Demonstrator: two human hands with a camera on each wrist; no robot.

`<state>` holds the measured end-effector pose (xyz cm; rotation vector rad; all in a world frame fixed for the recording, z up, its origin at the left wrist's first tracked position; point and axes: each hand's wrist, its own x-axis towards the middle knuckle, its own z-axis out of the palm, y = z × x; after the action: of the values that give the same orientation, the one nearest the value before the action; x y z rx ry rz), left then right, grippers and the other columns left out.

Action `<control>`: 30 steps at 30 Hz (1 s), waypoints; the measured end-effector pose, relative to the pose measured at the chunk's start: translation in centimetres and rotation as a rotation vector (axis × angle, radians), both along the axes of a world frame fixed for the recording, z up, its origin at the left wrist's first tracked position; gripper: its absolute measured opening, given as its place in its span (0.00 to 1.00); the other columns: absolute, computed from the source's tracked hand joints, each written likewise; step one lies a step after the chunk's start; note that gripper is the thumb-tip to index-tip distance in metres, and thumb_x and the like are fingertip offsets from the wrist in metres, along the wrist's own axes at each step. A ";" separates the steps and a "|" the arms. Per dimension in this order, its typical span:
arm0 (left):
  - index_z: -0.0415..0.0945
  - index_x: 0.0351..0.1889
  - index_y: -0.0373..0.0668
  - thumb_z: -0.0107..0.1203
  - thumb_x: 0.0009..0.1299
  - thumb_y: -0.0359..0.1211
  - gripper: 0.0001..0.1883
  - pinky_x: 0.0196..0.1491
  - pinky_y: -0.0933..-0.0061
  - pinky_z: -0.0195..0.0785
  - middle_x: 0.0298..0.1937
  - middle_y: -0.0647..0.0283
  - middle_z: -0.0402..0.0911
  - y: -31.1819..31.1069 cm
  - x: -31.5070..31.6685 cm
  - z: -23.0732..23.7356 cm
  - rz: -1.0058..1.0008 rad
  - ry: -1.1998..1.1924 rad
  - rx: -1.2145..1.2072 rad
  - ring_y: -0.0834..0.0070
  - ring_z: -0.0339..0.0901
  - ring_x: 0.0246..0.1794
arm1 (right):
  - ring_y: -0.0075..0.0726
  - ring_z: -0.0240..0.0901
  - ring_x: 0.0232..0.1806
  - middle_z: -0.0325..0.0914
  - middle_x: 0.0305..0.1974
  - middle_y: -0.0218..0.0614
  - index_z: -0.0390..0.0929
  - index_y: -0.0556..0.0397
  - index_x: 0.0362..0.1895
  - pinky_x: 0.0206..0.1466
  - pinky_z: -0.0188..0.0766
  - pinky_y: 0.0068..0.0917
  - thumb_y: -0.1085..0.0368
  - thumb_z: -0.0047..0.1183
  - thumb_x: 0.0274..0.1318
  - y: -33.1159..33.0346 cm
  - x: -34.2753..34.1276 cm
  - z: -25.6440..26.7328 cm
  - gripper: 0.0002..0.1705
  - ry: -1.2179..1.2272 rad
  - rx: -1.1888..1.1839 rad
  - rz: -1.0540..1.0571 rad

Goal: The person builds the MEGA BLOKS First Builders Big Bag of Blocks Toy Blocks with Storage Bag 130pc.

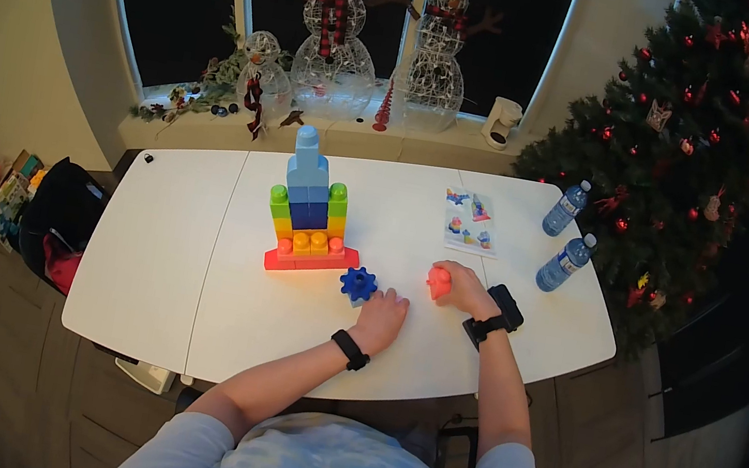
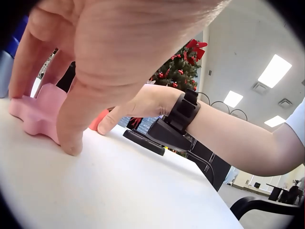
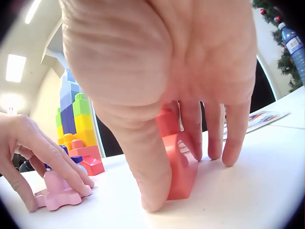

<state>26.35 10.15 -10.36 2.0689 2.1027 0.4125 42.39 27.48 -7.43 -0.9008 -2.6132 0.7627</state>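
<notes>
My left hand pinches a pink gear-shaped toy piece that lies flat on the table, thumb on one side and fingertips on the other. In the head view that piece is hidden under the hand. To the right, my right hand grips a coral-red building block between thumb and fingers, low on the tabletop. A dark blue gear piece on a light blue block sits just beyond the left hand. Behind it stands a block tower with a red base, orange, yellow, green and blue blocks.
A picture sheet lies on the white table toward the back right. Two water bottles stand near the right edge. A black device is by the right wrist. Snowman figures line the sill, with a decorated tree at the right.
</notes>
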 end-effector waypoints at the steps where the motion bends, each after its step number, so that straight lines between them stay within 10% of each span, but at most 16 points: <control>1: 0.77 0.45 0.42 0.67 0.59 0.32 0.17 0.49 0.52 0.77 0.47 0.54 0.76 -0.2 0.0 0.2 0.021 0.014 0.058 0.52 0.79 0.50 | 0.53 0.76 0.60 0.80 0.56 0.48 0.78 0.53 0.58 0.65 0.72 0.39 0.65 0.75 0.32 0.0 0.0 -0.2 0.41 -0.023 0.017 0.000; 8: 0.80 0.53 0.39 0.63 0.62 0.29 0.19 0.50 0.60 0.78 0.48 0.52 0.80 -3.0 -1.9 5.0 -0.129 -0.174 0.089 0.53 0.80 0.46 | 0.42 0.81 0.51 0.82 0.51 0.45 0.73 0.56 0.61 0.56 0.77 0.33 0.57 0.77 0.40 -2.9 -0.5 3.5 0.42 0.053 -0.207 -0.145; 16: 0.66 0.74 0.41 0.64 0.70 0.28 0.33 0.64 0.66 0.72 0.65 0.63 0.76 -5.8 -9.0 9.9 -0.118 -1.602 0.151 0.72 0.77 0.62 | 0.34 0.81 0.53 0.76 0.56 0.38 0.70 0.59 0.63 0.55 0.77 0.29 0.64 0.65 0.59 -7.9 -2.3 8.4 0.30 0.542 -0.632 0.077; 30: 0.64 0.75 0.39 0.66 0.69 0.28 0.37 0.67 0.67 0.69 0.70 0.61 0.73 -6.6 -10.4 9.8 -0.096 -1.615 0.222 0.71 0.74 0.67 | 0.30 0.85 0.45 0.82 0.51 0.41 0.72 0.59 0.61 0.53 0.80 0.29 0.62 0.71 0.53 -11.8 -6.9 9.7 0.33 0.605 -0.467 0.210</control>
<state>15.92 3.55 -0.60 0.9978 0.9185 1.5952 35.53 15.73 2.32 -0.3946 -2.0354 1.4747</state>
